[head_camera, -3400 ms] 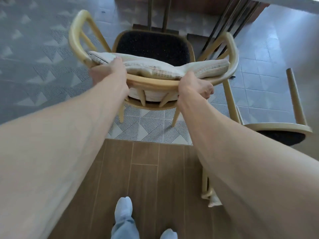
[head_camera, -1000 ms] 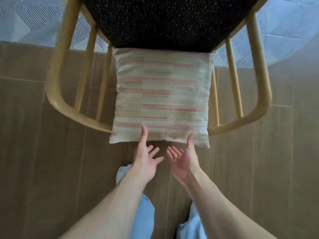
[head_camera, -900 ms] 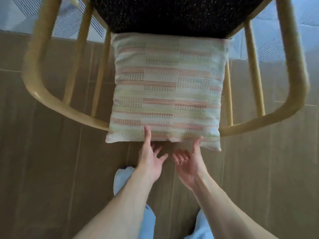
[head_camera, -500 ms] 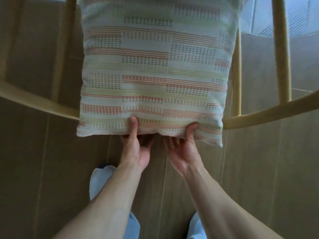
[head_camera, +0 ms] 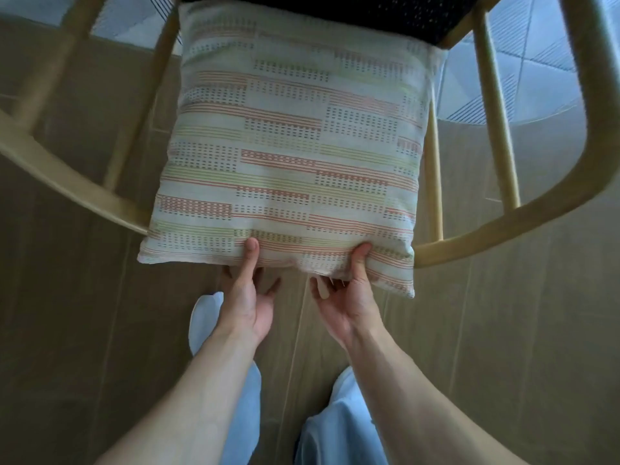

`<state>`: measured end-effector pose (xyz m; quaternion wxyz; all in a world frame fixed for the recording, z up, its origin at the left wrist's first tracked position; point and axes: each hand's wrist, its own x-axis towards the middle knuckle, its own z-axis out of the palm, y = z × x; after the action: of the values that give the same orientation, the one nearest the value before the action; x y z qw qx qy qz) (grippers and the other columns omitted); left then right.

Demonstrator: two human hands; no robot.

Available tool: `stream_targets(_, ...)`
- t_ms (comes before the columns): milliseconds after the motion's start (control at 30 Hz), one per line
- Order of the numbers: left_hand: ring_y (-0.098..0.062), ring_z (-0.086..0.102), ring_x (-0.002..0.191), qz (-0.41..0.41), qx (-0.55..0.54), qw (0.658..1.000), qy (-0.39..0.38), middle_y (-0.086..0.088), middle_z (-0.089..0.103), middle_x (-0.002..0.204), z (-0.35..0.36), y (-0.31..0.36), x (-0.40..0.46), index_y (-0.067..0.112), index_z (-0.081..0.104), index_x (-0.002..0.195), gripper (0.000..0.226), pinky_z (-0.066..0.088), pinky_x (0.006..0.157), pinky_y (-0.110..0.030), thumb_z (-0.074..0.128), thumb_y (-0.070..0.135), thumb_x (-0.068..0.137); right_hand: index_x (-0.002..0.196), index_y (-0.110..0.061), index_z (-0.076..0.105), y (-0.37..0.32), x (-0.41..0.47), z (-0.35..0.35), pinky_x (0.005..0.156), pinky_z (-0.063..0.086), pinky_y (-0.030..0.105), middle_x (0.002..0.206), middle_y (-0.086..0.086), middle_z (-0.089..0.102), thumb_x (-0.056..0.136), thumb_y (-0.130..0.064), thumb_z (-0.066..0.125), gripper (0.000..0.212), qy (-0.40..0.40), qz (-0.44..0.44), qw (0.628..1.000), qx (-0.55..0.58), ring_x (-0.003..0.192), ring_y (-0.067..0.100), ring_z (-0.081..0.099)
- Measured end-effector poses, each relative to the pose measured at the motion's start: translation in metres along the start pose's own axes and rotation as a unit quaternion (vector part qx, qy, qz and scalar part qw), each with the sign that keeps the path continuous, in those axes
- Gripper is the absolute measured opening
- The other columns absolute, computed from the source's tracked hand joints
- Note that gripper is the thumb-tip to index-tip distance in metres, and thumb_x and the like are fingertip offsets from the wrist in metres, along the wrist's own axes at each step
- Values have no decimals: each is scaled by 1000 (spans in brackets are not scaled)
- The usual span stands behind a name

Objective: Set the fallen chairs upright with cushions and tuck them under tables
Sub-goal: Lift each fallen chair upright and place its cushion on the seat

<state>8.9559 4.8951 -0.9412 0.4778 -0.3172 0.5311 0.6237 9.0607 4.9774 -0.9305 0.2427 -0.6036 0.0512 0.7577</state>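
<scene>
Head view showed the left hand (head_camera: 250,297) and right hand (head_camera: 349,293) side by side, each pinching the near edge of the square cream cushion with orange stripes (head_camera: 292,149), which stood against the pale wooden chair's curved back (head_camera: 503,226), reaching straight away toward its dark seat (head_camera: 419,15).

A home dining area, it seems: a wooden armchair (head_camera: 543,209) with a striped cushion (head_camera: 295,156) stands on wood-look floor (head_camera: 503,330) beside patterned grey tiles (head_camera: 536,68).

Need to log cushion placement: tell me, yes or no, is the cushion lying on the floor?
No. The cushion leans over the chair's back rail, its lower edge pinched by the left hand and right hand.
</scene>
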Motion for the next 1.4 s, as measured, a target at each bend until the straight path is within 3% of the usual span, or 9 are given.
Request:
stream_targets(200,-20,55,132,25,6,998,49,2,66,135,30,56,-108,26,56,140,106,36,117,-43,87,57,44,134,-25,62,-14,-128,38,82,47,34,135,-1,68,62,-74,72,88,56,-14,994,-97,114,16,62)
stream_targets(333,-23,57,128,24,24,997,75,-1,66,133,57,94,-191,22,56,137,111,44,110,-49,89,58,38,122,-24,64,-39,-212,70,80,49,38,119,0,71,53,-80,72,89,106,-22,982,-154,111,21,62)
stream_targets(500,-33,52,133,-13,39,993,108,-8,59,140,114,151,-284,14,49,141,120,47,106,-57,89,56,36,101,-20,58,-85,-301,120,72,49,38,104,4,69,73,-76,69,64,162,-35,961,-221,92,22,64)
stream_targets(667,-38,59,119,-53,54,992,97,-13,59,134,165,207,-318,12,49,139,107,54,97,-56,94,51,50,113,-15,60,-129,-331,177,56,46,28,101,6,67,76,-74,71,70,162,-49,956,-239,74,20,57)
stream_targets(900,-30,64,84,-27,89,990,102,-4,59,91,241,259,-309,20,45,81,62,61,55,-43,95,48,56,122,-17,59,-192,-336,254,50,48,29,103,2,66,72,-69,78,75,189,-117,946,-235,81,20,64)
stream_targets(1000,-33,66,92,-6,98,987,127,-3,60,89,270,270,-307,20,46,82,64,62,78,-53,94,52,55,123,-14,57,-204,-331,280,59,57,36,106,4,66,71,-67,81,78,226,-156,931,-239,89,24,67)
stream_targets(1167,-31,61,89,44,128,970,200,-5,62,112,313,291,-305,4,46,126,103,57,81,-41,90,63,54,137,0,48,-221,-317,318,98,55,49,126,11,58,74,-72,73,100,293,-220,890,-272,120,36,59)
stream_targets(1267,-23,48,68,94,171,950,243,-5,51,102,344,306,-305,6,40,126,104,44,67,-37,86,68,56,133,3,41,-234,-312,350,96,51,43,113,10,55,74,-69,75,100,334,-260,863,-275,117,38,60)
stream_targets(1400,-35,63,93,168,172,942,232,-11,55,123,393,320,-291,11,34,127,95,44,70,-38,85,61,64,126,-2,41,-264,-302,395,92,46,41,128,18,63,75,-63,78,88,376,-317,833,-254,115,40,63)
